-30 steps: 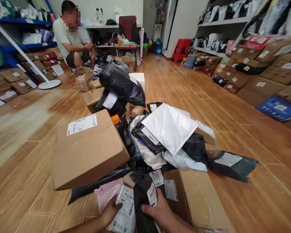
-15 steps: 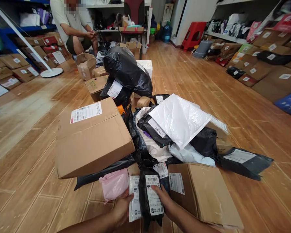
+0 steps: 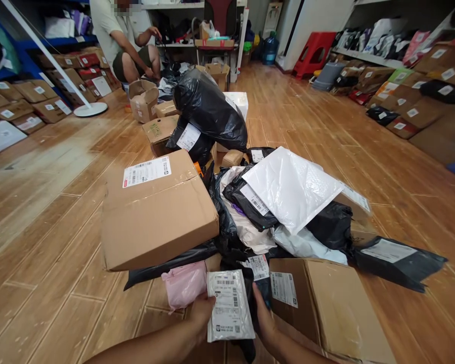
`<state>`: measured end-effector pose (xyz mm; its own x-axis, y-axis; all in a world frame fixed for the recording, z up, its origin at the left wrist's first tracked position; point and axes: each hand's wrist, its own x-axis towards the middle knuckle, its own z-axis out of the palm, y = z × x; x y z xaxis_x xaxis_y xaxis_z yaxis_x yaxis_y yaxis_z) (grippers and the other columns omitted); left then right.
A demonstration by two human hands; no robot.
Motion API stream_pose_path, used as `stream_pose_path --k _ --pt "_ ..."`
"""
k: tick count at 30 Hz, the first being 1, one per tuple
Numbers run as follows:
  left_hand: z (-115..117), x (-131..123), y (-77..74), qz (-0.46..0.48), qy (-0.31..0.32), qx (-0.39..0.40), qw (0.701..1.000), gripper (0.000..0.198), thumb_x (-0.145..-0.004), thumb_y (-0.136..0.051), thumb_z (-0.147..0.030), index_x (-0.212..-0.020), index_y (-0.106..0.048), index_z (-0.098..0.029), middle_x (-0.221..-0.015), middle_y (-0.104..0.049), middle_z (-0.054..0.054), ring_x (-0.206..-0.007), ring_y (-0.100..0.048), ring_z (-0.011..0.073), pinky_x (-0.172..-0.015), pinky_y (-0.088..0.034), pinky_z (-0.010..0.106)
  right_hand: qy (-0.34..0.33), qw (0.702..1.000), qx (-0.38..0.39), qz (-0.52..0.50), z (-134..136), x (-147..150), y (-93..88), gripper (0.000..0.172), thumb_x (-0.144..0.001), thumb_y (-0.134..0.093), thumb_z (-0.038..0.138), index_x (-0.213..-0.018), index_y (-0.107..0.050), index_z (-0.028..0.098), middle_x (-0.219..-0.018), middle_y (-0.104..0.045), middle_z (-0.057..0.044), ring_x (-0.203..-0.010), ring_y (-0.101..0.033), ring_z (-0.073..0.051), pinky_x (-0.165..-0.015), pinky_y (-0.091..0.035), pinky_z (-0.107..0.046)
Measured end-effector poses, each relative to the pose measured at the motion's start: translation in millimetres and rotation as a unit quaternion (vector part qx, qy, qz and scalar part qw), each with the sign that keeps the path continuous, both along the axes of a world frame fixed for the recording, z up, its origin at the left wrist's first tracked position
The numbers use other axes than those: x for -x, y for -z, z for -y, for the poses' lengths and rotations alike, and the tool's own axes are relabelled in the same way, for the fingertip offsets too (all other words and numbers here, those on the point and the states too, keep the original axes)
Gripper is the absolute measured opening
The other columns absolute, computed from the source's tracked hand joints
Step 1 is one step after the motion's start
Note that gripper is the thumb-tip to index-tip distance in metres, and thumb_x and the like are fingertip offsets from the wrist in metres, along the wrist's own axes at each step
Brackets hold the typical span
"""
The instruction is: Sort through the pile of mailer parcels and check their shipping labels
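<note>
Holding a small white parcel [image 3: 229, 305] with both hands, the person keeps it low over the wooden floor [image 3: 49, 263], at the near edge of the pile. The left hand [image 3: 201, 316] grips its left border, fingers closed around it; the right hand [image 3: 263, 318] closes on the right border, and under it hangs a black bag [image 3: 250, 349], though I cannot tell which hand carries that one. The printed label faces up. To do this well, I think the parcel should stay flat and stretched, thumbs away from the barcode, so it can be read.

Just beside the left hand lies one pink bag [image 3: 184, 284]. To the right one flat brown box [image 3: 333, 308] rests on the floor, and to the left one large brown box [image 3: 157, 212] leans on the pile. Between them I count one white padded envelope [image 3: 290, 187] on top of several black bags; their exact number is hidden. One dark grey mailer [image 3: 398, 258] lies apart at the right.

Farther away stand one big black sack [image 3: 208, 108] and three small cartons. At the far side another person [image 3: 123, 43] sits near the shelves.
</note>
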<state>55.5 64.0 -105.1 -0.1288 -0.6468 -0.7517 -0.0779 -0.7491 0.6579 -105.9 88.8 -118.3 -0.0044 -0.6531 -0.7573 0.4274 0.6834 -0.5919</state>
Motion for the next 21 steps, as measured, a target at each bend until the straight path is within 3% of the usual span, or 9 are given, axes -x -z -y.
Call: stream_pose_path --k 2,5,7,9,11,13,15,18,21 --pt "3.2 1.2 -2.1 0.014 0.051 0.004 0.999 0.041 -0.077 -0.043 -0.029 -0.105 -0.058 -0.004 -0.100 -0.068 0.021 -0.089 -0.067 0.0303 -0.081 -0.052 0.043 0.002 0.999 0.009 -0.052 0.9 -6.4 6.5 0.064 -0.047 -0.071 0.067 -0.085 -0.062 0.016 -0.091 -0.071 -0.012 -0.092 -0.066 -0.033 -0.080 -0.053 -0.044" --pt "10.1 -15.3 -15.0 0.113 0.135 0.107 0.979 0.042 -0.079 -0.044 -0.029 -0.112 -0.061 -0.008 -0.111 -0.063 0.018 -0.108 -0.057 0.0314 -0.098 -0.041 0.045 0.005 0.992 0.005 -0.123 -0.9 -10.7 17.1 0.058 -0.032 -0.085 0.042 -0.079 -0.060 0.017 -0.084 -0.072 -0.012 -0.085 -0.067 -0.033 -0.079 -0.054 -0.044" --pt "15.2 -37.1 -20.8 0.205 0.175 0.185 0.945 0.053 -0.072 -0.052 -0.019 -0.124 -0.054 -0.012 -0.134 -0.046 0.017 -0.131 -0.032 0.0322 -0.113 -0.017 0.044 -0.003 0.992 0.002 -0.123 -4.0 -9.5 21.8 0.052 -0.036 -0.083 0.038 -0.077 -0.062 0.016 -0.081 -0.072 -0.012 -0.082 -0.067 -0.033 -0.078 -0.054 -0.044" --pt "21.3 -60.4 -20.7 0.260 0.223 0.209 0.916 0.076 -0.053 -0.057 -0.003 -0.129 -0.051 -0.012 -0.144 -0.033 0.017 -0.137 -0.013 0.0356 -0.113 0.001 0.046 -0.008 0.993 0.000 -0.117 -8.4 -6.7 23.7 0.049 -0.039 -0.081 0.037 -0.079 -0.063 0.015 -0.081 -0.073 -0.012 -0.080 -0.068 -0.033 -0.076 -0.055 -0.044" --pt "28.9 -77.4 -17.9 0.270 0.267 0.197 0.904 0.088 -0.041 -0.051 0.006 -0.127 -0.052 -0.011 -0.147 -0.029 0.018 -0.138 -0.007 0.0377 -0.111 0.008 0.047 -0.011 0.994 -0.003 -0.109 -13.0 -4.1 23.7 0.048 -0.042 -0.079 0.036 -0.081 -0.064 0.014 -0.082 -0.073 -0.012 -0.079 -0.068 -0.032 -0.075 -0.055 -0.043" --pt "36.7 -83.0 -18.5 0.252 0.279 0.172 0.911 0.091 -0.039 -0.049 0.006 -0.128 -0.050 -0.008 -0.150 -0.023 0.020 -0.139 -0.003 0.0380 -0.111 0.009 0.047 -0.009 0.995 -0.007 -0.103 -16.1 -2.8 23.3 0.048 -0.043 -0.078 0.035 -0.083 -0.064 0.013 -0.082 -0.073 -0.012 -0.078 -0.068 -0.031 -0.074 -0.055 -0.042" --pt "42.2 -77.9 -26.0 0.201 0.257 0.124 0.937 0.089 -0.042 -0.051 -0.001 -0.131 -0.044 -0.006 -0.148 -0.026 0.022 -0.138 -0.009 0.0389 -0.112 0.002 0.047 -0.007 0.996 -0.008 -0.094 -16.9 -2.7 23.0 0.048 -0.042 -0.078 0.034 -0.084 -0.064 0.013 -0.083 -0.073 -0.012 -0.078 -0.068 -0.031 -0.073 -0.055 -0.042" --pt "42.7 -61.3 -46.2 0.033 0.204 -0.023 0.978 0.074 -0.048 -0.046 -0.019 -0.122 -0.049 -0.007 -0.125 -0.056 0.018 -0.118 -0.048 0.0361 -0.104 -0.032 0.049 -0.006 0.997 -0.002 -0.074 -15.1 -2.7 21.9 0.052 -0.043 -0.077 0.034 -0.089 -0.064 0.013 -0.088 -0.073 -0.012 -0.079 -0.068 -0.031 -0.072 -0.055 -0.041" --pt "36.6 -50.4 -63.0 -0.148 0.145 -0.170 0.963 0.064 -0.042 -0.038 -0.025 -0.099 -0.059 -0.005 -0.096 -0.069 0.015 -0.097 -0.063 0.0303 -0.092 -0.046 0.042 -0.010 0.998 0.001 -0.056 -14.1 -1.9 18.9 0.055 -0.047 -0.075 0.036 -0.095 -0.063 0.012 -0.092 -0.072 -0.012 -0.079 -0.068 -0.031 -0.072 -0.055 -0.042"
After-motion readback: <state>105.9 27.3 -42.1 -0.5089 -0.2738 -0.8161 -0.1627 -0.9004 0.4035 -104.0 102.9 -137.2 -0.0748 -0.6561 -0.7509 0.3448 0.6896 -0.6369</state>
